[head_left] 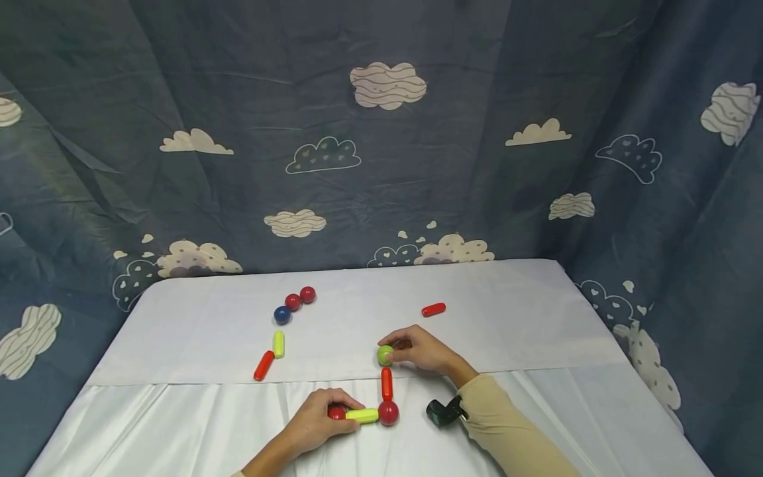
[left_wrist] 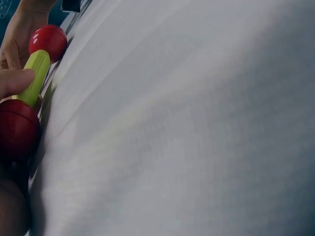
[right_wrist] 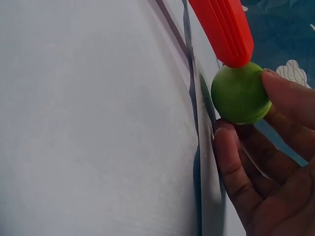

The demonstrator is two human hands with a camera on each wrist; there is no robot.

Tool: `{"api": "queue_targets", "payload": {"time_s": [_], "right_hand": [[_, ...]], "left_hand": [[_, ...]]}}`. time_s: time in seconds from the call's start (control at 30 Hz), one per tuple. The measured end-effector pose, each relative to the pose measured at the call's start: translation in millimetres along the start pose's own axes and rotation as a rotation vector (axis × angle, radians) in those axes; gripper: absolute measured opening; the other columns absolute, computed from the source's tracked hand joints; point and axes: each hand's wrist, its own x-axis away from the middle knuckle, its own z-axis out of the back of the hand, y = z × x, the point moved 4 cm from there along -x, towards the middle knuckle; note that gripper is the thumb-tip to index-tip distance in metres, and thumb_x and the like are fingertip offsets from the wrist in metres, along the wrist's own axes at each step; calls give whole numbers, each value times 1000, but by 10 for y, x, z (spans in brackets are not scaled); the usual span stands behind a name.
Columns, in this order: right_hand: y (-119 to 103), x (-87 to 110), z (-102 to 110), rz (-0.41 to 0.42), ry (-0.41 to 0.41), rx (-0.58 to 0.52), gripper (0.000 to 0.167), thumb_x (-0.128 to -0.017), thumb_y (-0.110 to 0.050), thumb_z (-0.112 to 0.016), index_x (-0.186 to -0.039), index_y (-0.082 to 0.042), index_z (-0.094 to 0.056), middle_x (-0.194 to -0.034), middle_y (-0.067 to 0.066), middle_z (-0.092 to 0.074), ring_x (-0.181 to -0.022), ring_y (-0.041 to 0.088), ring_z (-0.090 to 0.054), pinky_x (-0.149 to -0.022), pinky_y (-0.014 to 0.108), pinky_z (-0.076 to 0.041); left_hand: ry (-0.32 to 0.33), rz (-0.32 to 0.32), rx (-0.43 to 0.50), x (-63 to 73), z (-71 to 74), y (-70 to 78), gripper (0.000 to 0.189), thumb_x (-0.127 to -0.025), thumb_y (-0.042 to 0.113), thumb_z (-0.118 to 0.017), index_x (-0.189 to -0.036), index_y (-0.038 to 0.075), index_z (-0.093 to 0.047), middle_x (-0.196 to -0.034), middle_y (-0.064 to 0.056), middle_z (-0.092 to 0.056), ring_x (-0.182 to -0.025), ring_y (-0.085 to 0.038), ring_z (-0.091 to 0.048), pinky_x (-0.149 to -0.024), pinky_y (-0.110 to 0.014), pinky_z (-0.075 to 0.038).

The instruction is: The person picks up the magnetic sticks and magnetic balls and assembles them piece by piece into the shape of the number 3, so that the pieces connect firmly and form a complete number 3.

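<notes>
My left hand [head_left: 314, 420] grips the yellow-green rod [head_left: 362, 416] near its left end, thumb lying along it, with a red ball [head_left: 336, 413] under the fingers. At the rod's other end is a second red ball [head_left: 389, 413]. From that ball a red rod [head_left: 387, 384] runs away toward the back. Between thumb and fingers my right hand [head_left: 422, 348] pinches a green ball [head_left: 384, 355] right at the red rod's far end. In the right wrist view the green ball [right_wrist: 240, 93] meets the tip of the red rod [right_wrist: 229, 34].
Two red balls [head_left: 293, 302] and a blue ball [head_left: 283, 315] lie in a row at the back left. Nearer are a loose yellow-green rod [head_left: 279, 344] and a red rod [head_left: 264, 366]. Another red rod [head_left: 433, 309] lies at the back right on the white cloth [head_left: 507, 311].
</notes>
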Motion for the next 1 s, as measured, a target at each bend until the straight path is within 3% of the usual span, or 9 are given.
{"api": "queue_targets", "payload": {"time_s": [0.43, 0.7, 1.0], "right_hand": [[-27, 42, -54, 1, -26, -1, 31, -95, -2, -74, -125, 5, -72, -112, 17, -74, -90, 13, -58, -84, 24, -51], [-35, 57, -47, 7, -17, 1, 33, -91, 1, -78, -124, 6, -72, -104, 14, -72, -87, 13, -56, -78, 20, -49], [-26, 71, -57, 11, -3, 27, 33, -91, 0, -78, -123, 4, -72, -104, 13, -71, -88, 13, -55, -79, 20, -48]], "left_hand": [[3, -10, -30, 28, 3, 15, 23, -86, 12, -85, -108, 8, -81, -109, -6, -77, -96, -7, -58, -85, -19, -43], [9, -5, -23, 6, -17, 9, 24, -86, 12, -85, -109, 7, -80, -110, -6, -77, -99, -10, -59, -87, -19, -43], [6, 2, -32, 16, -21, 29, 24, -86, 12, -85, -109, 7, -81, -110, -6, -77, -99, -10, -58, -87, -20, -42]]}}
